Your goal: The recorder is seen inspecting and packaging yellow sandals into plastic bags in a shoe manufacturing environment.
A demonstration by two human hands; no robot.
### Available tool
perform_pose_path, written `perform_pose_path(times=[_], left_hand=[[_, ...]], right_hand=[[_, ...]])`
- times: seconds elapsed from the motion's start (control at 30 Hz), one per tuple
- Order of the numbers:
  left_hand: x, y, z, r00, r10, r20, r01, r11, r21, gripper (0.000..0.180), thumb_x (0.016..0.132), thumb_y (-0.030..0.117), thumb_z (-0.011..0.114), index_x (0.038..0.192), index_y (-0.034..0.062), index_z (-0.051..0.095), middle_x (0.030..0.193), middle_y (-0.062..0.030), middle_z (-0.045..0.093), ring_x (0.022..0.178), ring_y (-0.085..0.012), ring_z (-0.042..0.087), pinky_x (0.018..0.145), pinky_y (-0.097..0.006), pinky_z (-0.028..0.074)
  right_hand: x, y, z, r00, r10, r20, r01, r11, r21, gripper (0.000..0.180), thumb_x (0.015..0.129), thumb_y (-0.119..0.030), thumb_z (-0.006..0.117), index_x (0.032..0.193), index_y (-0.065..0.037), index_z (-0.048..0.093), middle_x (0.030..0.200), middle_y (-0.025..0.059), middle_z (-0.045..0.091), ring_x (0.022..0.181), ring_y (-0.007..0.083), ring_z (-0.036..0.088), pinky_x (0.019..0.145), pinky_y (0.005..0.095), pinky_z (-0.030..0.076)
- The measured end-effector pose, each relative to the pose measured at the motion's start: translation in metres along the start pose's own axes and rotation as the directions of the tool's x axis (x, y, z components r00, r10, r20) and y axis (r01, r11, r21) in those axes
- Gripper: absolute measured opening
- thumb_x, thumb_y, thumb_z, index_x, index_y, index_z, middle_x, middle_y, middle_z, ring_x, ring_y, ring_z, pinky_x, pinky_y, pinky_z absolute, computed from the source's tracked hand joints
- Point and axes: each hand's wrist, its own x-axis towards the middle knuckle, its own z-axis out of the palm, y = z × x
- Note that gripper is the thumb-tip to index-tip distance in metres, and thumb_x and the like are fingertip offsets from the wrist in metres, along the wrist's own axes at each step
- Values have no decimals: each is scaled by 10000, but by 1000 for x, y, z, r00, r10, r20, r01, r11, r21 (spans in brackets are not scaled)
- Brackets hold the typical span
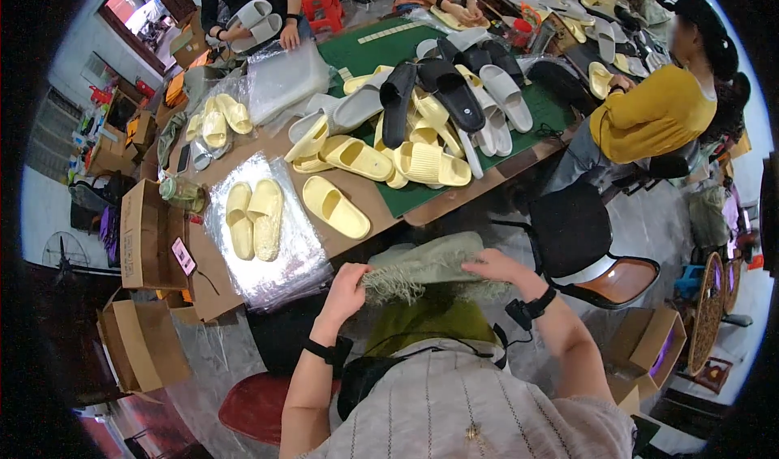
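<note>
Between my hands, over my lap, a pale grey-green cloth with a shaggy, frayed lower edge is stretched out. My left hand is closed on its left end, and my right hand pinches its right end. Beyond it on the table lies a single yellow slipper. To the left, a pair of yellow slippers rests on a stack of clear plastic bags. A heap of yellow, grey and black slippers covers the table farther off.
Cardboard boxes stand at the left, beside a glass jar and a pink-screened phone. A black chair is on my right. Co-workers sit around the table; one in a yellow sweater is at the right.
</note>
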Motion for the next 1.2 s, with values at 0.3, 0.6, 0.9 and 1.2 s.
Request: perform_pose_path(times=[0.3, 0.6, 0.9, 1.2], left_hand=[[34, -66, 10, 901, -121, 417, 316, 841, -439, 386, 825, 2, 580, 1190, 83, 679, 998, -33, 609, 932, -158, 569, 848, -305, 433], [105, -114, 71, 978, -185, 93, 158, 957, 242, 109, 831, 197, 695, 901, 116, 719, 851, -126, 592, 868, -331, 610, 719, -447, 514], [151, -132, 107, 991, -133, 11, 115, 889, 443, 186, 861, 106, 625, 1012, 129, 729, 956, -123, 576, 925, -336, 593, 734, -444, 530], [160, -136, 106, 994, -111, 9, 88, 833, 546, 306, 779, 38, 593, 1038, 134, 722, 958, -98, 567, 930, -310, 587, 712, -410, 550]], right_hand=[[97, 67, 54, 937, -157, -313, 223, 957, 186, 379, 933, -69, 579, 1303, 12, 562, 1190, 141, 668, 1055, 223, 614, 931, 353, 482], [181, 66, 60, 988, -108, -114, 92, 986, -142, 559, 891, -544, 619, 866, 14, 642, 908, 210, 654, 879, 361, 648, 765, 451, 509], [296, 114, 101, 916, 398, 51, -154, 231, 961, 465, 938, -368, 626, 1280, -55, 594, 1255, 16, 631, 1141, 203, 572, 949, 370, 458], [315, 85, 95, 917, 386, 104, -13, -230, 973, 468, 1006, -418, 518, 1349, -100, 534, 1363, 48, 567, 1190, 236, 553, 1004, 409, 467]])
